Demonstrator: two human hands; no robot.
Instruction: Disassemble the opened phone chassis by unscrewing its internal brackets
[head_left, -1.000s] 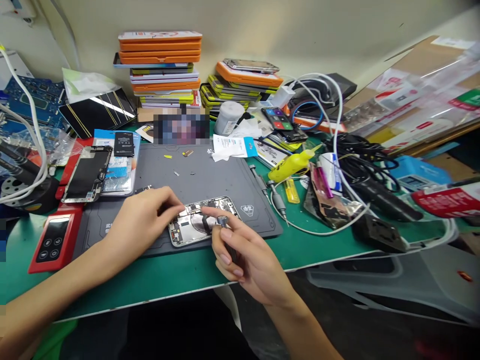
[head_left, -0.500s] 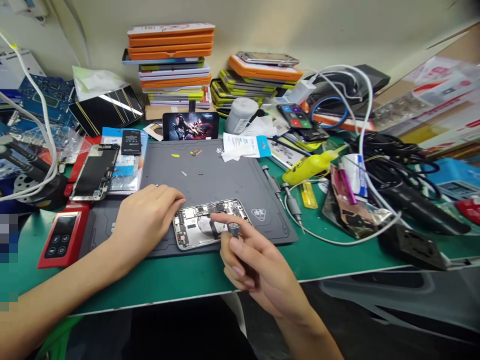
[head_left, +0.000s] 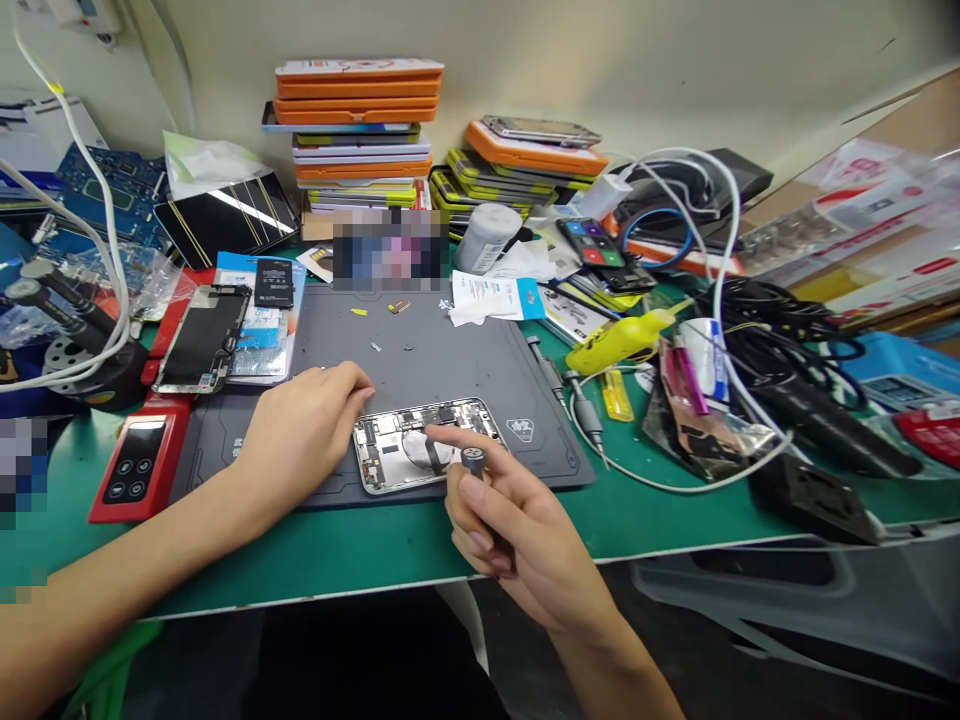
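An opened phone (head_left: pixel 394 465) lies on the grey work mat (head_left: pixel 345 350), its circuit boards and a round coil showing inside. My left hand (head_left: pixel 304 425) rests on the mat at the phone's left edge, fingers curled and pressed together; whatever they pinch, if anything, is hidden. In my right hand (head_left: pixel 517 520) is a screwdriver (head_left: pixel 473 460), its dark handle gripped by thumb and fingers with the round cap pointing up. The right index finger stretches over the phone's inner parts. The screwdriver's tip is out of sight behind the hand.
Tiny loose parts (head_left: pixel 401 307) lie on the mat's far side. To the left are a detached screen (head_left: pixel 202 340), a battery (head_left: pixel 274 284) and a red device (head_left: pixel 139 460). A yellow bottle (head_left: pixel 619 340), cables (head_left: pixel 780 340) and stacked cases (head_left: pixel 360 110) surround the mat.
The camera view has shifted, so the whole scene sits further right. My left fingers have drawn back from over the phone to its left edge. My right hand keeps its grip on the screwdriver.
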